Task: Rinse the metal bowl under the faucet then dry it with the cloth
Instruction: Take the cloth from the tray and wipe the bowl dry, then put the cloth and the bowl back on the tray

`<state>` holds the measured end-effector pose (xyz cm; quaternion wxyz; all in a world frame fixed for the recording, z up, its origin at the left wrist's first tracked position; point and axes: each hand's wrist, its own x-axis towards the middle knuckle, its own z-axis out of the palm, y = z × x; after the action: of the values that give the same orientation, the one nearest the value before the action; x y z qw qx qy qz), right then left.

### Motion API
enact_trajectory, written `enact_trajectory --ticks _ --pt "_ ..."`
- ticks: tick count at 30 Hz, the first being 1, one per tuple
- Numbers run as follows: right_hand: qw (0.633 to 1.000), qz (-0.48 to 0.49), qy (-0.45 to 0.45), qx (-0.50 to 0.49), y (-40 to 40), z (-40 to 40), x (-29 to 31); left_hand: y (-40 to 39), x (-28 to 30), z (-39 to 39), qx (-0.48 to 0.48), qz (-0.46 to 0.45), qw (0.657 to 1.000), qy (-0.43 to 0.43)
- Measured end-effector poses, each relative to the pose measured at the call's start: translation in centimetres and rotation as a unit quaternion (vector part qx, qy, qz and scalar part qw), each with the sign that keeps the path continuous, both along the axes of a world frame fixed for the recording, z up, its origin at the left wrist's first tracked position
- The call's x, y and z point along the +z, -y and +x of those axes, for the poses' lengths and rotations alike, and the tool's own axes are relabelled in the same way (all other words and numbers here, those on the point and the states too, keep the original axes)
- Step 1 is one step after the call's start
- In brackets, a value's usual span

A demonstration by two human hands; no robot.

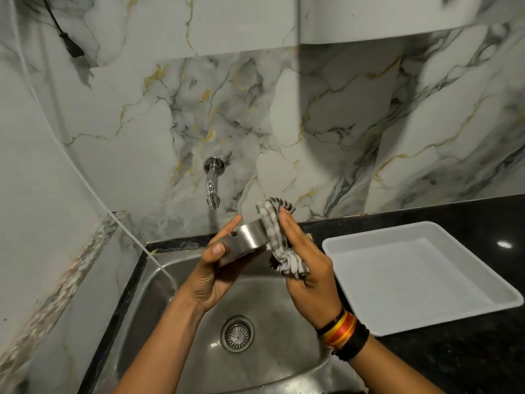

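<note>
My left hand (211, 268) grips a small metal bowl (250, 240) tipped on its side above the steel sink (159, 308), thumb on the near rim and fingers behind it. My right hand (305, 268) holds a grey-and-white checked cloth (274, 231) flat against the bowl's right side, and the cloth's bunched end hangs below my palm. The chrome faucet (212, 186) juts from the marble wall just above and left of the bowl. No water is seen running from it.
An empty white tray (420, 317) lies on the black counter to the right of the sink. The drain (238, 334) sits in the sink bottom below my hands. A white cord (93, 191) runs down the left wall into the sink.
</note>
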<state>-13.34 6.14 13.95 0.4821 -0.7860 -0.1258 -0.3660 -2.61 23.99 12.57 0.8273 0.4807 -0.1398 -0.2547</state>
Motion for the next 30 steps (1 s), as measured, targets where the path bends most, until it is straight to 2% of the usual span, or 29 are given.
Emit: enact_trajectory --ticks 3,7,13,16,18,22,26,30 --pt "0.998 0.049 -0.040 0.017 0.0 0.3 0.2 -0.1 0.6 -0.5 -0.004 -0.033 0.999 -0.018" --pt "0.982 0.148 -0.094 0.071 0.7 1.0 0.7 -0.3 1.1 -0.3 -0.021 -0.018 0.999 -0.030" --pt "0.941 0.296 -0.154 0.050 1.9 0.9 0.8 1.2 0.5 0.3 -0.058 -0.005 0.998 -0.027" --pt "0.945 0.269 -0.181 0.048 1.6 0.3 -0.6 2.2 -0.4 0.5 -0.072 0.009 0.997 -0.024" --pt "0.947 0.266 -0.178 0.005 1.3 -0.1 -1.8 2.7 -0.6 0.5 -0.085 0.016 0.996 -0.024" --pt "0.933 0.318 -0.161 -0.054 2.9 -0.5 -3.2 4.4 -0.9 0.2 -0.110 0.023 0.993 -0.032" --pt "0.908 0.363 -0.196 -0.074 8.7 -0.5 -4.4 6.0 -1.5 0.2 -0.078 0.042 0.996 -0.031" --pt "0.910 0.285 -0.279 -0.114 18.4 -0.1 -6.2 7.9 -3.1 0.0 -0.048 0.054 0.997 -0.003"
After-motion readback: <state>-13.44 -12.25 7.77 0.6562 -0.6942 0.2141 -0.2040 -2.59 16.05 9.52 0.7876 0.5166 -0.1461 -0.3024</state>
